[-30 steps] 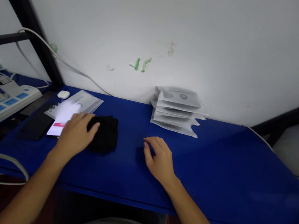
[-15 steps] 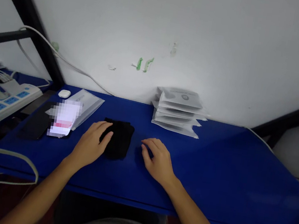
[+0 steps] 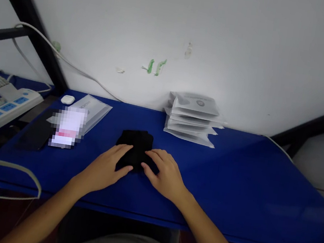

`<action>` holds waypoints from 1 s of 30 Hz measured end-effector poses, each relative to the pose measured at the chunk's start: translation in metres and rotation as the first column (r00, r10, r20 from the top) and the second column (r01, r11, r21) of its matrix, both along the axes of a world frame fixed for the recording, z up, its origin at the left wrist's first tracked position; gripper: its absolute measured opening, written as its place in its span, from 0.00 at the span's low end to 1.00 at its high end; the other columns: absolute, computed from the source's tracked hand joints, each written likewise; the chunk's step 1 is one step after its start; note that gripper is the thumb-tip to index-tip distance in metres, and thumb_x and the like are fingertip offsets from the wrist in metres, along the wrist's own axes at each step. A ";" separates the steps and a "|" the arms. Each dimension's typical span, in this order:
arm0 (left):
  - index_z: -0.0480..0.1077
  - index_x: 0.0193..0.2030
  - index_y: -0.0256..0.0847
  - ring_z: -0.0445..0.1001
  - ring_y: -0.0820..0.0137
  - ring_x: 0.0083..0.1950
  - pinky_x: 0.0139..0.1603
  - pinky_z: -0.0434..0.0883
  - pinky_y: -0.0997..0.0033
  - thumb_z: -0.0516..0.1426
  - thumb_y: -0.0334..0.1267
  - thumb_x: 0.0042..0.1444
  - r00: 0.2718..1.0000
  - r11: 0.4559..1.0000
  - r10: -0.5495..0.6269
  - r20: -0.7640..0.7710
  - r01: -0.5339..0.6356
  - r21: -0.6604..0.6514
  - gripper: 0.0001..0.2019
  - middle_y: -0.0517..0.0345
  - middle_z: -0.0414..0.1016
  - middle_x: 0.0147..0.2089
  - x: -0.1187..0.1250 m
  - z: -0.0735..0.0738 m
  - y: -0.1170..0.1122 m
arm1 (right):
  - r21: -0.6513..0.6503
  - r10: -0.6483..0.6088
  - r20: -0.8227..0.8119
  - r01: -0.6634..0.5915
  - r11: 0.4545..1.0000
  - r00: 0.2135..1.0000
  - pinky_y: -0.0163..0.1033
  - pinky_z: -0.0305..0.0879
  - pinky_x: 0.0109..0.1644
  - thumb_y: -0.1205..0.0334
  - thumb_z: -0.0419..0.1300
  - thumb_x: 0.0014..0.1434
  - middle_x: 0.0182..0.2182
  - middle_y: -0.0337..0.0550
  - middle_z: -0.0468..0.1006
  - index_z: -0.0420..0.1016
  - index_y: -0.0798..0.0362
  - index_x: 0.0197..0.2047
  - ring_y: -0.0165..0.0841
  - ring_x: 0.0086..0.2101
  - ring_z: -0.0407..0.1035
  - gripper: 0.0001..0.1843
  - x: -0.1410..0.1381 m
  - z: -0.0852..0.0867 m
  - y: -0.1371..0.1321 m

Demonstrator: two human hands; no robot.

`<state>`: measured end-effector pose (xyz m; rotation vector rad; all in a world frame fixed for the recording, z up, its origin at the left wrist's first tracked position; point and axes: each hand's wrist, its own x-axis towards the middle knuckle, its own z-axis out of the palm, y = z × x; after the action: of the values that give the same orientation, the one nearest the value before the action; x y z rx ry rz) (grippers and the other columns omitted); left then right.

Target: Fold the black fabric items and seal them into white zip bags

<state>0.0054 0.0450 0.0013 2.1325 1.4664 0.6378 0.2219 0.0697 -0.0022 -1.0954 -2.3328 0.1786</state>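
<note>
Clearly, a blue table (image 3: 240,190) is spreading beneath everything, with stacked frosted pouches (image 3: 192,120) sitting at its back. Nearer, a black folded cloth (image 3: 139,142) is lying between two partly open hands: the left hand (image 3: 106,166) and right hand (image 3: 169,175) are touching its sides, thumbs apart from fingers, neither closing around it.

Folded black cloth (image 3: 137,139), compact, roughly square, lying on the blue tabletop (image 3: 230,192)
</note>
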 end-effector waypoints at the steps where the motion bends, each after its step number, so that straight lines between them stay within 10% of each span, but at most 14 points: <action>1: 0.58 0.63 0.43 0.63 0.63 0.64 0.65 0.61 0.59 0.53 0.45 0.60 1.000 1.000 -0.004 0.001 0.004 0.009 0.25 0.50 0.65 0.63 0.000 -0.002 0.000 | -0.004 0.005 0.006 -0.005 1.000 1.000 0.45 0.68 0.42 0.55 0.57 0.61 0.43 0.49 0.77 0.72 0.53 0.49 0.38 0.40 0.71 0.15 0.000 0.000 0.000; 18: 0.70 0.54 0.37 0.68 0.63 0.59 0.61 0.67 0.58 0.49 0.32 0.62 0.995 0.979 0.017 -0.094 0.002 0.204 0.15 0.48 0.70 0.59 0.014 -0.020 0.017 | 0.060 -0.078 0.028 0.076 0.995 0.997 0.45 0.65 0.42 0.60 0.57 0.61 0.41 0.49 0.77 0.72 0.55 0.47 0.40 0.40 0.70 0.13 0.000 -0.008 0.008; 30: 0.69 0.52 0.34 0.67 0.55 0.47 0.44 0.71 0.57 0.51 0.32 0.60 0.829 0.958 0.276 -0.487 -0.196 0.210 0.15 0.41 0.68 0.47 0.029 0.003 0.033 | 0.021 -0.099 0.190 0.097 0.995 0.977 0.46 0.63 0.46 0.57 0.58 0.60 0.46 0.50 0.77 0.68 0.58 0.55 0.43 0.44 0.68 0.21 -0.010 -0.002 0.020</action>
<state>0.0345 0.0777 0.0038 2.3770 2.0508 0.2683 0.2124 0.0901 -0.0041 -1.2682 -2.4358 0.0240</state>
